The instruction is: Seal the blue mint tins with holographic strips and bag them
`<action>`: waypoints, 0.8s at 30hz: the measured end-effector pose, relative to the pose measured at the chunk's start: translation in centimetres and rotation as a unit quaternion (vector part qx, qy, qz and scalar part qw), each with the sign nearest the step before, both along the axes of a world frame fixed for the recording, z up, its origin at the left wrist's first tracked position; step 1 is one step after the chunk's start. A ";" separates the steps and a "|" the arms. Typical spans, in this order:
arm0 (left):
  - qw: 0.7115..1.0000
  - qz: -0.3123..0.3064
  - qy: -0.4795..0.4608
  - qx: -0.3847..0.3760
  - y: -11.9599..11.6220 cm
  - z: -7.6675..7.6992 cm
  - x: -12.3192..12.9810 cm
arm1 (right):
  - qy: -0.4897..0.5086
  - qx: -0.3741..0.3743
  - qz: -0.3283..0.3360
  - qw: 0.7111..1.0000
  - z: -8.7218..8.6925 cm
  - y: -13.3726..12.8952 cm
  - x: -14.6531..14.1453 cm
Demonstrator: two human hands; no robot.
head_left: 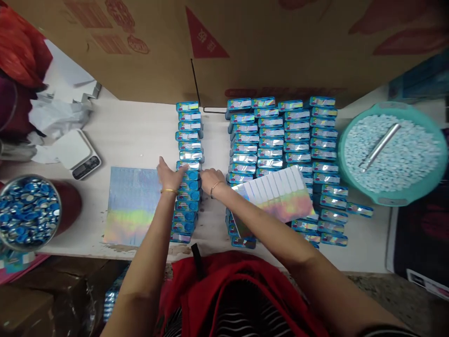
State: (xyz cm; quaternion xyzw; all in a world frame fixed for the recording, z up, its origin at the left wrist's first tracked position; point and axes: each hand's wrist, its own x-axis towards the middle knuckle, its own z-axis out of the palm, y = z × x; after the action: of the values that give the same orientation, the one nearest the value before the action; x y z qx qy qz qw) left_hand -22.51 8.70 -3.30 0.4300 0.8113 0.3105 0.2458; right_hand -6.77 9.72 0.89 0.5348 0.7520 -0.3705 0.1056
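A single column of small blue boxes (186, 195) stands between my hands. Boxes at its far end carry shiny iridescent labels, while several nearer ones show bare blue tops with an oval mark. My left hand (170, 174) is at the column's left side, fingers apart, thumb reaching to a labelled box (188, 165). On the opposite side, my right hand (212, 179) has its fingers drawn together against the column; anything in them is hidden. Beneath my right forearm, a label sheet (277, 194) lies aslant on more boxes. Another stack of iridescent sheets (129, 201) lies left of the column.
Several columns of labelled boxes (270, 132) stand to the right. Beyond them is a turquoise basin (393, 201) of small pale pieces with a metal tube (380, 147) on top. At left are a digital scale (79, 152) and a pot (59, 206) of blue-and-silver pieces. A cardboard box (157, 79) blocks the back.
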 end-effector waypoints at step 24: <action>0.853 -0.452 0.258 0.034 -4.3 3.8 12.6 | 0.042 0.173 -0.043 0.983 -0.1 -2.5 14.3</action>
State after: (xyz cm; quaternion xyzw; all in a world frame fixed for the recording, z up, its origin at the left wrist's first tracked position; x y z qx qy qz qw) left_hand -9.89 4.43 0.54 0.8223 0.5503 0.0709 0.1264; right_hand 7.58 7.23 0.78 0.5607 0.7850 -0.2610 -0.0367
